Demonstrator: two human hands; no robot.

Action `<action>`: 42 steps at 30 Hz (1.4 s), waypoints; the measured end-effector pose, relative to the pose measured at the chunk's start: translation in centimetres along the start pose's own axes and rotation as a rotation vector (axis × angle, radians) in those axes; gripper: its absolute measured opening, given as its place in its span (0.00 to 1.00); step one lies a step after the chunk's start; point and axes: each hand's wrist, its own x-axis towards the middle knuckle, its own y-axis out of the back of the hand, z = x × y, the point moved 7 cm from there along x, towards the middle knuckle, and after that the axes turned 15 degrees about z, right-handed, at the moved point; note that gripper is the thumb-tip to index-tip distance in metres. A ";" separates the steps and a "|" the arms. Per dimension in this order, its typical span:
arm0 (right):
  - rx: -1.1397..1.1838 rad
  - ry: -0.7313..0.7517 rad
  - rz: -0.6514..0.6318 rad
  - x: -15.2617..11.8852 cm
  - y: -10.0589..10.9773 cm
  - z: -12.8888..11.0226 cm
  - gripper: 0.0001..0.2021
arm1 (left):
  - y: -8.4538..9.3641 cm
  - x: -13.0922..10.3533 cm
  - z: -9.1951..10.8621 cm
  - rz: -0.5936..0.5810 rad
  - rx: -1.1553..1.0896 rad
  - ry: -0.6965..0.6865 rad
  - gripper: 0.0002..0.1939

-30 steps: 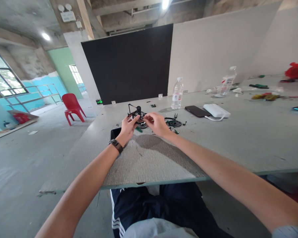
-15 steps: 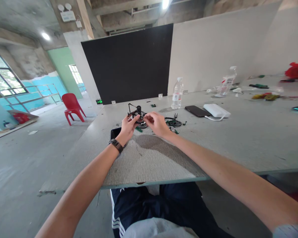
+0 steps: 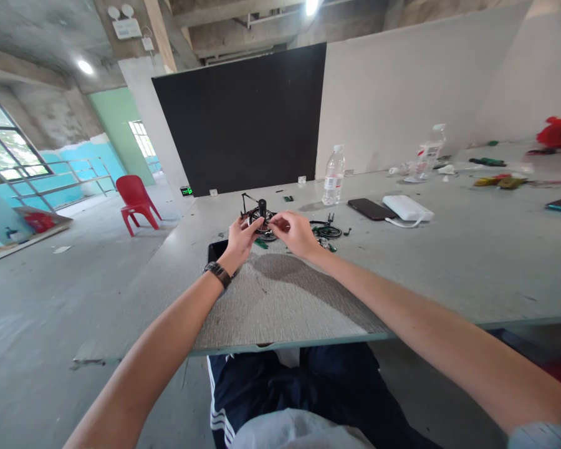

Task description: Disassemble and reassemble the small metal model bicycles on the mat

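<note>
My left hand point(image 3: 241, 239), a dark watch on its wrist, is closed around a small black model bicycle point(image 3: 262, 207) with a spoked wheel, just above the table. My right hand point(image 3: 299, 234) meets it from the right, thumb and forefinger pinched at the wheel. Whatever sits between those fingertips is too small to make out. To the right of my right hand lies another black wheel part point(image 3: 330, 231) with a forked piece. A small green piece point(image 3: 261, 244) rests below the model. Under my left wrist, a black flat object point(image 3: 216, 251) is partly covered.
A water bottle point(image 3: 333, 176) stands behind the parts, near a dark phone point(image 3: 371, 209) and a white power bank point(image 3: 407, 208) with a cable. Farther right are a second bottle point(image 3: 429, 154) and yellow-handled tools point(image 3: 501, 181). A black panel point(image 3: 243, 118) rises at the back.
My right fingertips have shifted very slightly left at the wheel. My left hand and the model look almost unmoved.
</note>
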 end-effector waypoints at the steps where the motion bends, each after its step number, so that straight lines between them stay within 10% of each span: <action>1: 0.010 -0.014 -0.002 0.0 0.0 0.0 0.06 | 0.1 0.0 0.0 0.001 0.009 -0.007 0.15; 42: 0.057 -0.262 -0.124 -0.4 -1.2 2.7 0.13 | -0.1 -0.3 0.3 0.055 0.028 -0.003 0.12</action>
